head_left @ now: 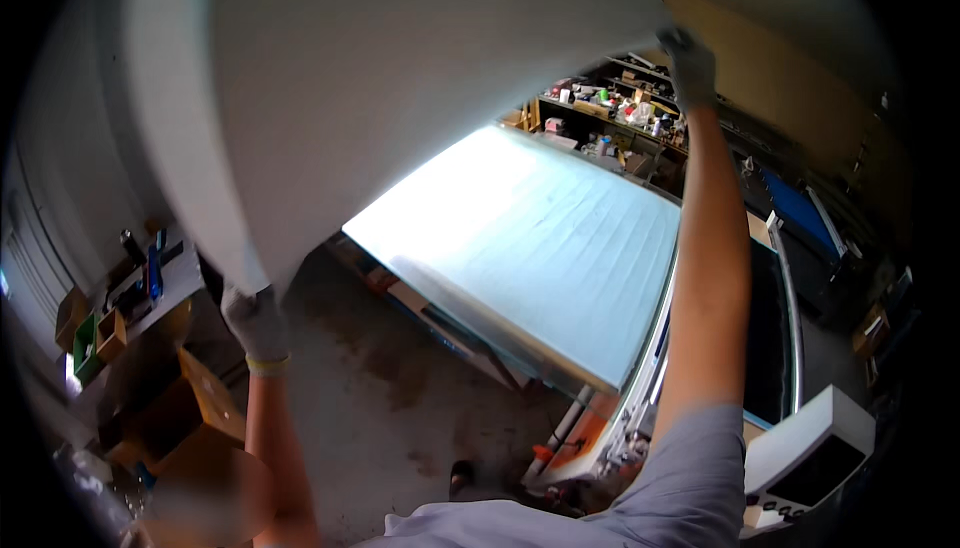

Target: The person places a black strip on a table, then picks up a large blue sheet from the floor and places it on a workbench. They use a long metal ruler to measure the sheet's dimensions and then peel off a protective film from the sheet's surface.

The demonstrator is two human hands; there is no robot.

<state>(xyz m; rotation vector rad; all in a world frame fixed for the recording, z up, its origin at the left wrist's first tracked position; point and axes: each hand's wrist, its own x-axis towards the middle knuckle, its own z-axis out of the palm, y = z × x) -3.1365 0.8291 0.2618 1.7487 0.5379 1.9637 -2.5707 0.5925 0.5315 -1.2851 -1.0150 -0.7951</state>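
A large pale, flat panel (400,68) is raised before me, tilted, and fills the upper left of the view. My left hand (257,326), in a grey glove with a yellowish cuff, is closed on its lower corner. With the arm stretched up, my right hand (690,68), also gloved, grips the panel's far right edge. Below and beyond the panel lies a stack of light blue, shiny sheets (560,248), glaring white at its far left. Neither hand touches this stack. My fingers are partly hidden by the panel and blur.
Cardboard boxes (200,398) stand at lower left, beside a small table (180,273) with tools. Cluttered shelves (625,108) line the back. On the right are a machine with a metal rail (790,318) and a white control box (815,448). Stained grey floor (370,388) shows between.
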